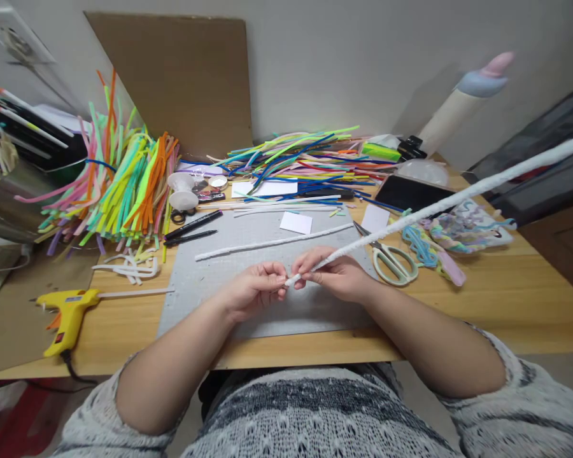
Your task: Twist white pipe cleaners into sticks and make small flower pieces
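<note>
A long white pipe cleaner (410, 215) runs from between my hands up past the right edge of the view. My left hand (260, 289) pinches its near end between thumb and fingers. Just beside it, my right hand (337, 275) grips the same pipe cleaner a short way along, fingers closed. Both hands hover over the grey cutting mat (195, 299). Behind them a second white pipe cleaner (272, 243) lies on the mat, close to a small white card (296, 222). Scissors with pale green handles (394, 264) rest to the right of my right hand.
At left lie a yellow glue gun (69, 318) and white pipe cleaner pieces (128, 266). Bundled coloured pipe cleaners (128, 184) stand behind; more lie in a pile (296, 159) at the back. Black pens (193, 226), a dark phone (410, 194) and pastel braided pieces (458, 232) surround the mat.
</note>
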A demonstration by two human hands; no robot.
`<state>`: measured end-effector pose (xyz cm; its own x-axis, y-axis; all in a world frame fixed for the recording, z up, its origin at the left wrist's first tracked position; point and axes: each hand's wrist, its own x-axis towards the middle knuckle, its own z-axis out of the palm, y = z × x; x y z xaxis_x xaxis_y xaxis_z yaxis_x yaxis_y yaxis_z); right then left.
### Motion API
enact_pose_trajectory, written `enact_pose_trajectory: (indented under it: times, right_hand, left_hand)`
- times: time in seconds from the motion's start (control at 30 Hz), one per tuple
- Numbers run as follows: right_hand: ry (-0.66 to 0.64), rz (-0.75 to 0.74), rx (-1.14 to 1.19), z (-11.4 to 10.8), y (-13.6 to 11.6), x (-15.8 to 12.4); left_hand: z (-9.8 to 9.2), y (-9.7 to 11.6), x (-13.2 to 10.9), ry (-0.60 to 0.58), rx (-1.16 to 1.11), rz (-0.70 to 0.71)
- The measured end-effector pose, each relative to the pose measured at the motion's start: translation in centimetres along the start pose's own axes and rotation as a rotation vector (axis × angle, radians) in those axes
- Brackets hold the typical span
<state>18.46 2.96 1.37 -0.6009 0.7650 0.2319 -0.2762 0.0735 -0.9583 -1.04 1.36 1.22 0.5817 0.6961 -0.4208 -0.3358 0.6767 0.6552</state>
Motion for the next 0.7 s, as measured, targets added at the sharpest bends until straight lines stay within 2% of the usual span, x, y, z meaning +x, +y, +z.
enact_pose_trajectory:
  times: [0.17,0.27,0.47,0.53,0.63,0.7]
  right_hand:
    - [-0.049,-0.006,0.142,0.07,0.09,0.01]
    - [0.000,0.026,0.196,0.19,0.19,0.08]
    - [0.210,0.125,0.075,0.34,0.05,0.56]
    - [0.272,0.164,0.039,0.45,-0.01,0.68]
    - [0.358,0.211,0.017,0.55,0.09,0.74]
    - [0.378,0.236,0.024,0.50,0.23,0.75]
  left_hand:
    - [0.31,0.13,-0.42,-0.067,0.051,-0.007]
    - [0.35,0.01,-0.47,-0.030,0.132,0.038]
    - [0.25,-0.23,-0.32,0.300,0.559,0.326]
    - [0.27,-0.25,-0.35,0.373,0.741,0.428]
    - [0.29,-0.36,-0.37,0.375,1.005,0.634]
    - [0.29,-0.47,-0.33,0.349,1.098,0.718]
